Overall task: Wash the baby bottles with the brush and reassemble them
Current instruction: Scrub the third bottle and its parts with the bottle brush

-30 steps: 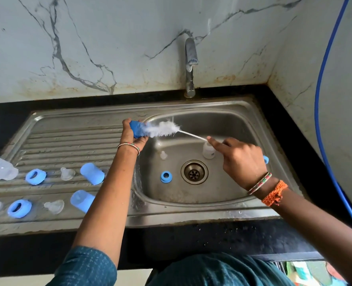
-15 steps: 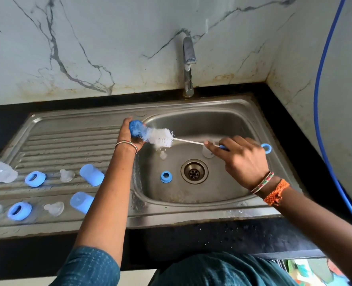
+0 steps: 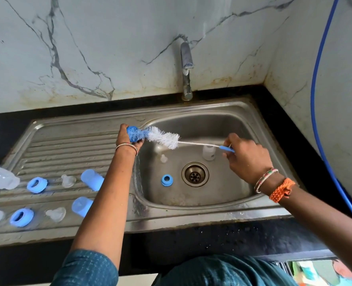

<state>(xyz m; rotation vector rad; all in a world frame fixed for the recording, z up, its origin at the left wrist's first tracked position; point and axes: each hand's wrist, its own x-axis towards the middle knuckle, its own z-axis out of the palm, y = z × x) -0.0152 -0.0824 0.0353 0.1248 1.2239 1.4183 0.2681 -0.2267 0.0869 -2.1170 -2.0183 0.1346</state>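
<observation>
Cap (image 3: pixel 134 135) gripped by left hand (image 3: pixel 127 139), brush (image 3: pixel 164 138) by right hand (image 3: pixel 247 159); slippery cap may drop into sink (image 3: pixel 259 139).

wall: white marble (image 3: pixel 88 48), grey veins, rust stains low | counter: black (image 3: pixel 222 240) | corner: blue hose (image 3: pixel 315 83) hung down right wall | light: soft, even

White-bristled brush (image 3: pixel 164 139) scrubs blue cap (image 3: pixel 134 134); veined marble wall (image 3: pixel 88 48).
</observation>
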